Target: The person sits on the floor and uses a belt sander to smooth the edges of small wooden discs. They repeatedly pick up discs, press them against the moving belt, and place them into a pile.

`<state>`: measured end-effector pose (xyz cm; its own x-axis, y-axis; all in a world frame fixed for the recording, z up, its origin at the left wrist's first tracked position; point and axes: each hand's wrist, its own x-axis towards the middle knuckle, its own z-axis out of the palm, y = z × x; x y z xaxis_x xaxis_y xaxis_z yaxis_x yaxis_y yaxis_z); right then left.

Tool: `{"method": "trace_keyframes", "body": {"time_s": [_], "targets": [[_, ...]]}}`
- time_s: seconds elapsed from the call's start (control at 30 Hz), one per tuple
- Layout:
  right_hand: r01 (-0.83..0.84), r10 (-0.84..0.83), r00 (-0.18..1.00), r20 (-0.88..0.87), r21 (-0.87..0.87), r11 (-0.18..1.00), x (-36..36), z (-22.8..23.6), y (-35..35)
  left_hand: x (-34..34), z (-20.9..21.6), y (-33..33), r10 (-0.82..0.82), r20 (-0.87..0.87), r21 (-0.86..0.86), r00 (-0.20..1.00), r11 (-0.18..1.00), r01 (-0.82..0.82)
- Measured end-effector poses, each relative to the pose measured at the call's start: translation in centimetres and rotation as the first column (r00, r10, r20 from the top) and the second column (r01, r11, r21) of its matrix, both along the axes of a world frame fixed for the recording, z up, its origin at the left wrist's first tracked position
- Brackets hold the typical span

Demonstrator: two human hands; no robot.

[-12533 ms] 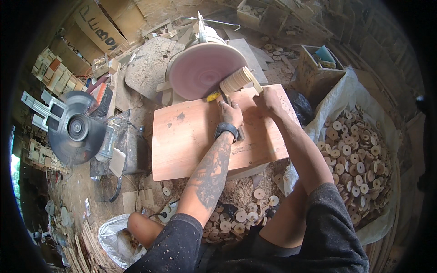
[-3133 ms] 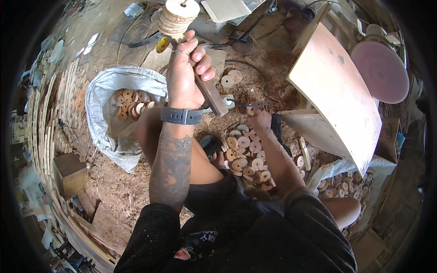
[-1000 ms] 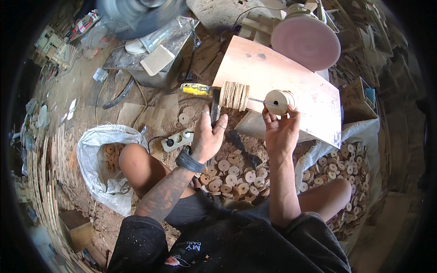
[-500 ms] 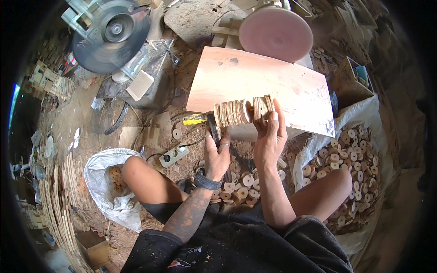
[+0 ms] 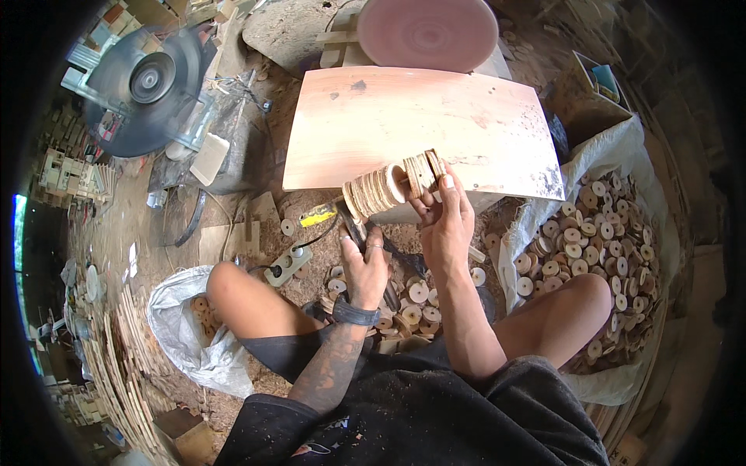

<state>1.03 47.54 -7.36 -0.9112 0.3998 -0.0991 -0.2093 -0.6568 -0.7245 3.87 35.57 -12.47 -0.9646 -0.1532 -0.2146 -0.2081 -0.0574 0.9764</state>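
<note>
Held up near the close edge of a board is a long stack of wooden rings. At six o'clock from it the left hand is clamped round a dark bar at the stack's base, and a yellow grip sticks out at eight. At two, across a narrow gap, a short stack is pinched between the thumb and fingers of the right hand; a rod seems to join the two. I take this for the threading step, the short stack only partly on; the next move calls for a straight push toward the bar, holes lined up, left hand bracing. Farther out, a pink wheel stands past twelve, a blurred dark wheel at ten, loose rings at five, a ring-filled sack at four and another sack at eight.
</note>
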Motion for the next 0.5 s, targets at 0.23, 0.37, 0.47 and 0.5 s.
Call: {"method": "trace_keyframes", "body": {"time_s": [0.23,0.37,0.47,0.5], "targets": [[0.024,-0.024,0.997,-0.072,0.002,1.000,1.0,-0.4,0.9,0.2,-0.3,0.8,-0.018,0.006,-0.018,1.000,1.000,0.018],[-0.031,0.025,0.997,0.066,0.083,0.996,1.3,-0.6,0.3,0.5,-0.7,0.7,-0.013,-0.044,-0.122,0.999,0.992,0.007],[-0.072,0.062,0.996,0.060,0.188,0.980,1.7,-0.5,-0.5,0.6,-1.3,0.5,-0.003,0.091,-0.130,0.996,0.991,0.015],[-0.080,0.059,0.993,0.101,0.220,0.972,1.8,-0.5,-0.5,0.4,-1.5,0.5,0.003,-0.085,-0.241,0.996,0.970,-0.024]]}}
